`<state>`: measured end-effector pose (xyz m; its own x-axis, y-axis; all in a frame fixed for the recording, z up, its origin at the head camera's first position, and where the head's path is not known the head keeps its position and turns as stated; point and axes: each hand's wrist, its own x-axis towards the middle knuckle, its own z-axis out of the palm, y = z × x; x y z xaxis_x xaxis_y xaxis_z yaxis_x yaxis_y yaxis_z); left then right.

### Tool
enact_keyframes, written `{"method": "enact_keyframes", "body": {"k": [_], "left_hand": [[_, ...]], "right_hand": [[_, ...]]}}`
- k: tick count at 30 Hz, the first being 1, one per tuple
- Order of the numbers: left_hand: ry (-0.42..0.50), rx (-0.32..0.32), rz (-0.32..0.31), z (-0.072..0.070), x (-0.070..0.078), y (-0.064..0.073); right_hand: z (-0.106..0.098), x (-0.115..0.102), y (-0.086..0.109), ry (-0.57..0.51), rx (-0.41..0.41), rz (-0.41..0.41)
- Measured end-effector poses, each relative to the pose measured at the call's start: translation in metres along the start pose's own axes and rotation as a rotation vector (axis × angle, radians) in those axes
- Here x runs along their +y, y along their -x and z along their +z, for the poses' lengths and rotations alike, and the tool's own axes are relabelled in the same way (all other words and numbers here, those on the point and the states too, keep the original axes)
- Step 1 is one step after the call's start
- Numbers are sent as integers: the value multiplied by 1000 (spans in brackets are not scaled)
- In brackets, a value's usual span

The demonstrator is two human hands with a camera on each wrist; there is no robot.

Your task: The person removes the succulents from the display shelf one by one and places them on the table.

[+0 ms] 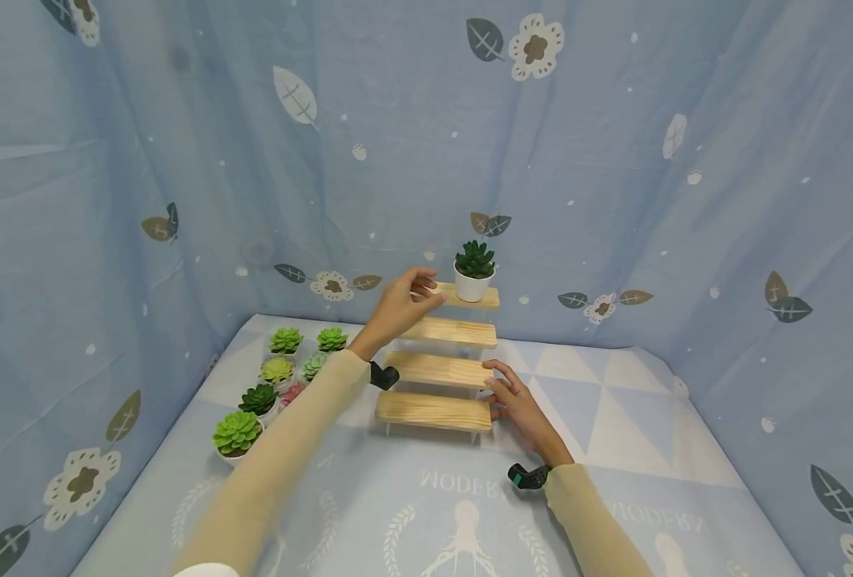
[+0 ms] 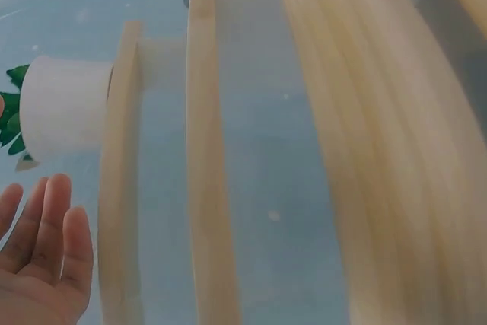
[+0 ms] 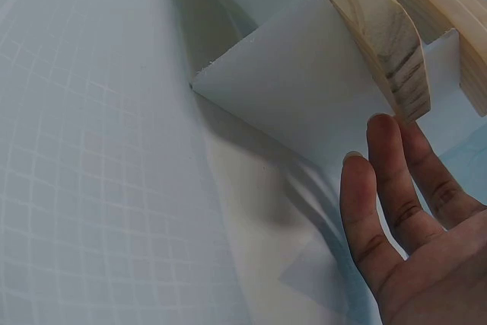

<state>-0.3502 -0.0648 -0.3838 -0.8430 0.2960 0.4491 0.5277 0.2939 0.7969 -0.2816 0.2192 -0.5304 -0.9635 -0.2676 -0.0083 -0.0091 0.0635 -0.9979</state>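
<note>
A four-tier stand with wooden shelves point(image 1: 435, 409) on white supports stands in the middle of the table. On its top tier sits a dark green succulent in a white pot point(image 1: 472, 282), toward the right end. My left hand point(image 1: 401, 306) hovers by that tier, left of the pot; the left wrist view shows its fingers apart from the white pot point(image 2: 67, 108), holding nothing. At the stand's right side is my right hand point(image 1: 518, 405), fingers loosely bent. In the right wrist view its fingertips meet or nearly meet the end of a shelf point(image 3: 407, 74); contact is unclear.
Left of the stand, several potted succulents stand in two rows, among them a bright green one point(image 1: 237, 433), a dark green one point(image 1: 259, 399) and a pink one point(image 1: 293, 393), partly behind my left sleeve. Blue patterned curtains point(image 1: 412, 160) enclose the table point(image 1: 368, 497).
</note>
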Motion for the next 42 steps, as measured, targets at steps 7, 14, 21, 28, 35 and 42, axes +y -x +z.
{"method": "enact_keyframes", "body": {"k": [7, 14, 21, 28, 35, 42], "left_hand": [[38, 36, -6, 16, -2, -11], [58, 53, -3, 28, -5, -22], [57, 20, -55, 32, -4, -31], [63, -11, -86, 39, -2, -36], [36, 2, -110, 47, 3, -42], [11, 17, -119, 52, 4, -46]], "right_hand": [[1, 1, 1, -3, 6, 0], [1, 0, 3, -19, -11, -2], [0, -1, 2, -21, -16, -9], [0, 3, 1, -31, -17, -16], [2, 3, 0, -32, -9, -18], [0, 1, 0, -23, 1, -3]]}}
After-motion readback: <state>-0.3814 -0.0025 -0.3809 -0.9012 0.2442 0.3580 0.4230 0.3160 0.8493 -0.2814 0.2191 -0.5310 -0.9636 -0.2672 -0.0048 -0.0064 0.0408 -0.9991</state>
